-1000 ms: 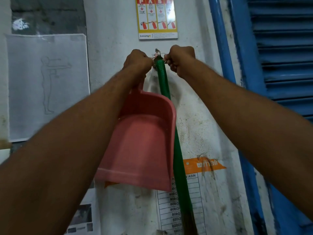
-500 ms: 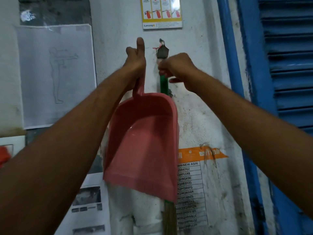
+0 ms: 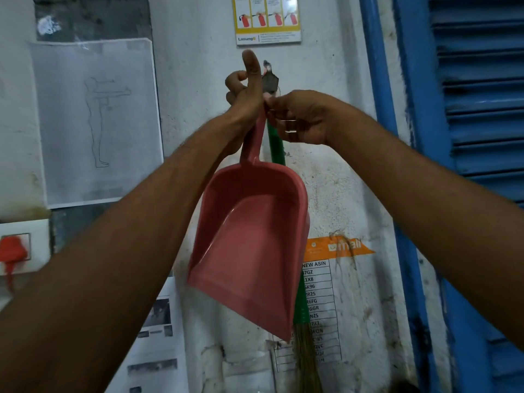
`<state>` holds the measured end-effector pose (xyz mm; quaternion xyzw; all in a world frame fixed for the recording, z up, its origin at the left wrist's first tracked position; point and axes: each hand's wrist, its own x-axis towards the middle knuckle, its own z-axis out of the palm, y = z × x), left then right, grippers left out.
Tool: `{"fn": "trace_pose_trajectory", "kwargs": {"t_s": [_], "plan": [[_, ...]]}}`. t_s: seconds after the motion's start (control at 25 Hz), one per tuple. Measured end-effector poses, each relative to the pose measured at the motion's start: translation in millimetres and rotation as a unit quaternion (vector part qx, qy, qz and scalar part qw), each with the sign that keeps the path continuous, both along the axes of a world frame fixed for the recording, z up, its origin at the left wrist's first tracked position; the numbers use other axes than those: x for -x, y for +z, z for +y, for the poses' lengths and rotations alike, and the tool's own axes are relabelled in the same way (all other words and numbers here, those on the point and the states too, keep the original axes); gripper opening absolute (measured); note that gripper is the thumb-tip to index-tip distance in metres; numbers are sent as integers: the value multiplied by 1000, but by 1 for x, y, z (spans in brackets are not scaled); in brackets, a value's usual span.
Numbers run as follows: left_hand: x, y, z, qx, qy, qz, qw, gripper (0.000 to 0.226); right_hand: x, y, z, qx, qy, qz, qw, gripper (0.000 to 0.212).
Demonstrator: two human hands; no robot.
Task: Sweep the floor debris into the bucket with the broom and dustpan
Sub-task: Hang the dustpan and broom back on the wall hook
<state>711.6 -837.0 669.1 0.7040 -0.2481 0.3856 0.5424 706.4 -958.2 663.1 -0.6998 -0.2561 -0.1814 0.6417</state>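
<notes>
One pink dustpan (image 3: pixel 252 245) hanging mouth-down in front of wall (image 3: pixel 198 80), left grip (image 3: pixel 246 92) curled round its handle, thumb up, one green broom (image 3: pixel 276 144) behind, bristles down, right grip (image 3: pixel 300 120) pinching broom's top end, just below one wall hook (image 3: pixel 270 80)

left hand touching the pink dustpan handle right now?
Touching. The head view shows the left hand curled round the top of the pink dustpan handle, thumb pointing up.
</notes>
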Motion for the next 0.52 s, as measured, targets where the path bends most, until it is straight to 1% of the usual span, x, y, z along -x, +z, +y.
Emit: {"fn": "trace_pose_trajectory", "kwargs": {"t_s": [0.08, 0.12, 0.16, 0.2, 0.24, 0.32, 0.4, 0.44, 0.52], "plan": [[0, -3, -4, -4, -13, -8, 1000, 65, 1, 2, -1, -26, 32, 32, 999, 25], [-1, -5, -7, -12, -12, -11, 1000, 65, 1, 3, 0, -28, 31, 36, 998, 23], [-3, -6, -9, -20, -8, -14, 1000, 65, -1, 5, 1, -27, 20, 32, 999, 17], [-5, -5, -10, -23, -3, -15, 1000, 65, -2, 5, 2, -26, 8, 22, 999, 10], [-7, -5, -11, -20, 2, -13, 1000, 65, -3, 6, 2, -20, -3, 6, 1000, 9], [-10, -3, -11, -8, 16, 4, 1000, 67, -6, 7, 1, 15, -25, -34, 999, 9], [-13, -3, -7, -21, 33, 39, 998, 69, -9, 7, -2, 56, -53, -75, 994, 12], [-14, -3, -4, -35, 28, 60, 997, 68, -11, 7, -3, 63, -61, -92, 992, 14], [-16, -5, 4, -45, -23, 95, 994, 62, -16, 6, -4, 53, -70, -114, 990, 17]]}}
